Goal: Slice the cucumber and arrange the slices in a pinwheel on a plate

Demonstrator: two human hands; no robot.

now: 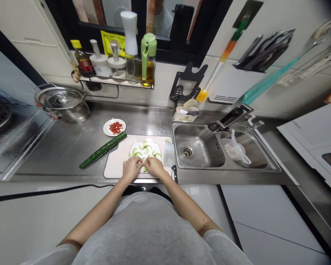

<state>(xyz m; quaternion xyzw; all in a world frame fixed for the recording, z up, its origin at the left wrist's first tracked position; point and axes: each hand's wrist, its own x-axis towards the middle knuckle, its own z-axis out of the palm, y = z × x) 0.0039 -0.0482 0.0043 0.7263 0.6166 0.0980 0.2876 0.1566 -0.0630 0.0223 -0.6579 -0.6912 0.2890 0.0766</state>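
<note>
A white plate [135, 148] with rounded corners lies a little below the center of the frame, on a pale pink cutting board [116, 163]. Thin green-edged cucumber slices [146, 149] are set out on it in small clusters, with bits of red at the middle of some. Both hands reach in from the bottom of the frame: the left hand [132, 167] and the right hand [153, 166] are close together over the plate's near part, fingers bent and fingertips pinched inward beside the slices. Whether either hand grips a slice is too small to tell.

A knife [169, 154] with a black handle lies at the board's right side. To the board's left, a long dark green cucumber [103, 150] slants up and right, its upper end near a small round white dish [107, 128] of red pieces [116, 127]. All of this is on a steel counter [57, 147].

At the left of the frame stands a lidded steel pot [71, 106]. Above, at upper center, a wall rack [118, 81] holds bottles and jars. Right of center is a double sink [198, 147], with a tied plastic bag [235, 149] in its right basin.
</note>
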